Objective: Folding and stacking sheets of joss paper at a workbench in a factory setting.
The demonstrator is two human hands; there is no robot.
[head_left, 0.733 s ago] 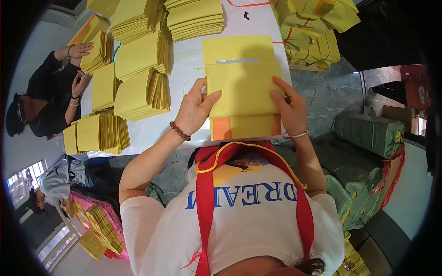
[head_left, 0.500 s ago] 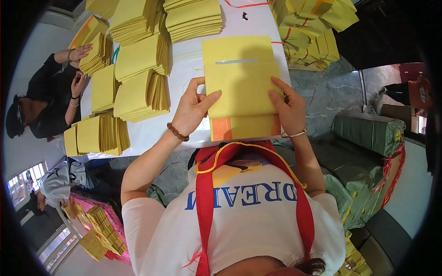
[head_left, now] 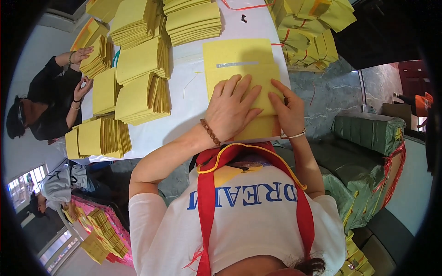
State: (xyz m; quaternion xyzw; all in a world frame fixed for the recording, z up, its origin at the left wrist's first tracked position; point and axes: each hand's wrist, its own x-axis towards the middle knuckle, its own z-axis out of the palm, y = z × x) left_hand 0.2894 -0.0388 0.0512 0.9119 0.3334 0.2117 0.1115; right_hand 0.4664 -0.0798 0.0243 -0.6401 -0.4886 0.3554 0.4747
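In front of me on the table lies folded yellow paper (head_left: 237, 50), with a silvery strip across its upper part. My left hand (head_left: 235, 103) rests flat on its middle, fingers spread and nothing gripped. At the paper's right edge, my right hand (head_left: 291, 108) pinches it between thumb and fingers. The left forearm and hand cover much of the paper's lower left. A bit of an orange band peeks out near the right wrist.
Several stacks of folded yellow paper (head_left: 142, 99) stand along the table's left. A co-worker's hands (head_left: 83, 87) are at a stack on the far left. Bundled yellow paper (head_left: 313, 50) is piled beyond the right edge. Green wrapped bales (head_left: 368, 133) sit at the right.
My left hand has let go of the paper's left edge and moved right, onto its middle, with fingers spread flat. My right hand keeps its place at the right edge.
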